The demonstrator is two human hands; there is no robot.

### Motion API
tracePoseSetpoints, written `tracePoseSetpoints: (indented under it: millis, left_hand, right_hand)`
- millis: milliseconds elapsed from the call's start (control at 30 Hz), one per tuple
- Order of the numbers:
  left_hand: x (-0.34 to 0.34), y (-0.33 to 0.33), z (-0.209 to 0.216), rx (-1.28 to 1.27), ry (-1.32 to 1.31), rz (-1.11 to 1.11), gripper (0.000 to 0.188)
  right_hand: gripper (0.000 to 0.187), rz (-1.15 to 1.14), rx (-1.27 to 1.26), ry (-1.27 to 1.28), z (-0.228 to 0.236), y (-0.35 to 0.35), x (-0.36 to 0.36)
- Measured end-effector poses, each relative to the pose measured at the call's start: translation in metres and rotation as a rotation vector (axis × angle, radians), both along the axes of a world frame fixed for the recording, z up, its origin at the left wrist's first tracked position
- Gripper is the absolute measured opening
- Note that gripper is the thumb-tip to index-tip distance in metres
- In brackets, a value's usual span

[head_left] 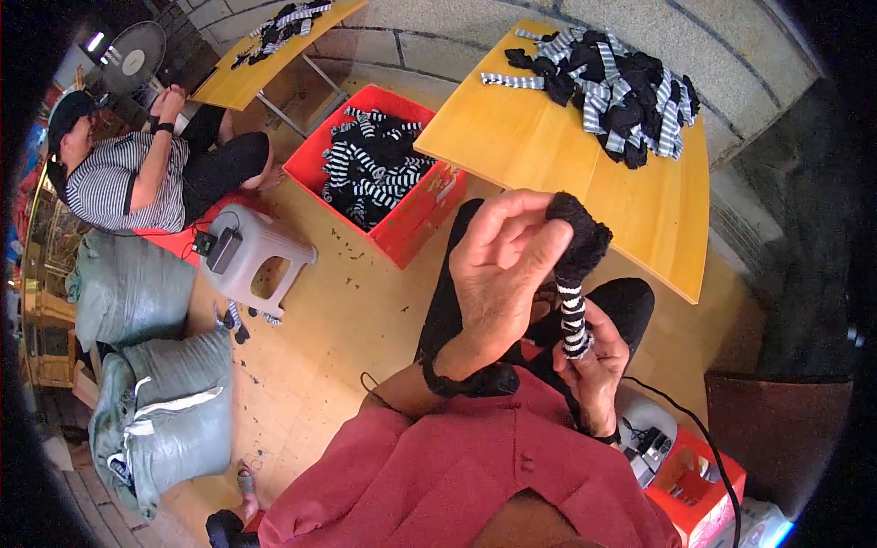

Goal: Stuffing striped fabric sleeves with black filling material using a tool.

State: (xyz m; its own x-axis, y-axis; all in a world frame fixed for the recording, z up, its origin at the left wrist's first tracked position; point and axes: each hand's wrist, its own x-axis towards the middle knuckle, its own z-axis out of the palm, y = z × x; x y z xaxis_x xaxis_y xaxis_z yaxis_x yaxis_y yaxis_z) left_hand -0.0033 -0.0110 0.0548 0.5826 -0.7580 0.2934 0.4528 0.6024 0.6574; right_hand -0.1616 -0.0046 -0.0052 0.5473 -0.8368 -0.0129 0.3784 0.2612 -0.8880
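A small knitted piece (pixel 573 315) is stretched between my hands above my lap, fuzzy and black at the upper end and banded black and white below. My left hand (pixel 501 279) pinches its black end between thumb and fingers. Lower down, my right hand (pixel 596 370) has its fingers closed on the striped end. Whether anything sits inside the knit is hidden. Beyond my hands, a heap of similar black and striped knitted pieces (pixel 607 87) lies on the yellow wooden table (pixel 512 128).
A red bin (pixel 402 242) full of striped knits stands by the table. To the left are a grey plastic stool (pixel 274 256), stuffed green sacks (pixel 178 411) and a seated co-worker (pixel 137 173) near another table (pixel 224 82). A black cable (pixel 703 429) runs beside a red crate (pixel 699 484) at right.
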Motion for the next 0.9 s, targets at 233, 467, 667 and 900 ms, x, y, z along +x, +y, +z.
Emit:
tracePoseSetpoints:
  millis: [233,467,667,900]
  left_hand:
    - [0.012,-0.002,-0.009,0.032,-0.009,0.06,0.021]
    - [0.018,-0.002,-0.003,-0.043,0.305,-0.222,0.014]
    - [0.007,-0.001,-0.009,0.002,0.095,-0.203,0.017]
    - [0.004,0.002,-0.006,-0.009,0.103,-0.214,0.019]
  right_hand:
    - [0.045,-0.119,-0.23,0.287,-0.004,0.004,-0.006]
    - [0.04,-0.19,-0.484,0.48,-0.001,0.001,-0.008]
    - [0.036,-0.191,-0.532,0.464,-0.003,0.002,-0.009]
    - [0.037,-0.11,-0.459,0.413,-0.006,0.006,-0.009]
